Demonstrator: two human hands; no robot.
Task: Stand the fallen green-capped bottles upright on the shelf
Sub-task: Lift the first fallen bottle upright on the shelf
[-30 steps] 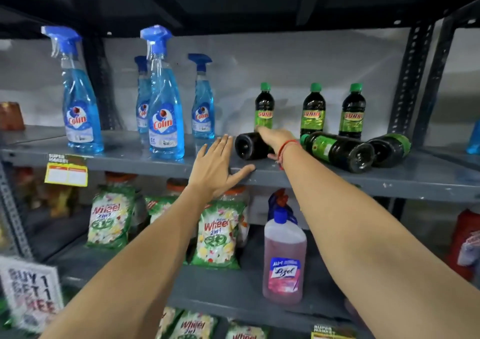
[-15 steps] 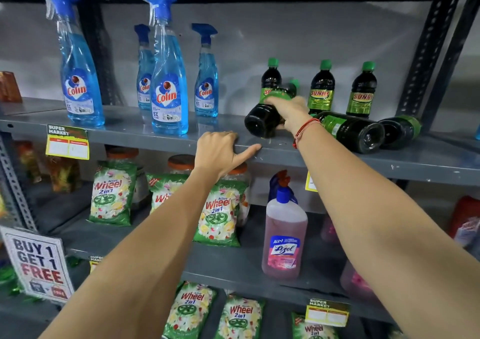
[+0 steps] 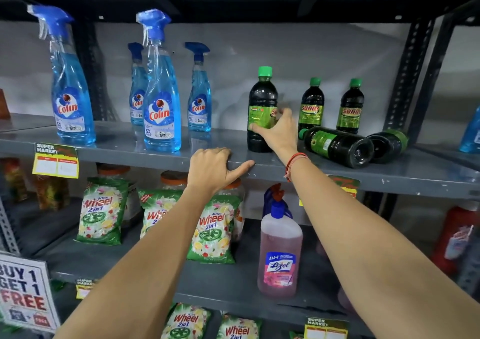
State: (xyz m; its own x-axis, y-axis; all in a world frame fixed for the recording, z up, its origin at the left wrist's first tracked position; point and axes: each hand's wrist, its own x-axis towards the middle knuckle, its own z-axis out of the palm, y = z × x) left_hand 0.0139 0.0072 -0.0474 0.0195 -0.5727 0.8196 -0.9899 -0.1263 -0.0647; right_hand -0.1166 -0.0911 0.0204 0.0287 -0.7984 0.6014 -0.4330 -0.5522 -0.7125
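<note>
A dark bottle with a green cap and green label [image 3: 261,102] stands upright on the grey shelf [image 3: 389,180], and my right hand [image 3: 279,130] is wrapped around its lower half. Two more green-capped bottles stand upright behind it, one [image 3: 311,104] in the middle and one [image 3: 350,107] further right. Two others lie on their sides to the right of my hand, bases toward me: the nearer one [image 3: 337,146] and one behind it [image 3: 388,143]. My left hand [image 3: 213,169] curls over the shelf's front edge.
Several blue Colin spray bottles [image 3: 161,104] stand on the left of the same shelf. Below are Wheel detergent bags [image 3: 210,232], jars and a pink Lizol bottle [image 3: 280,255]. Black uprights [image 3: 405,78] frame the shelf at the right.
My right hand lifted the leftmost fallen bottle off the shelf, tipped it up and set it standing. My left hand went from flat and open to curled over the shelf edge.
</note>
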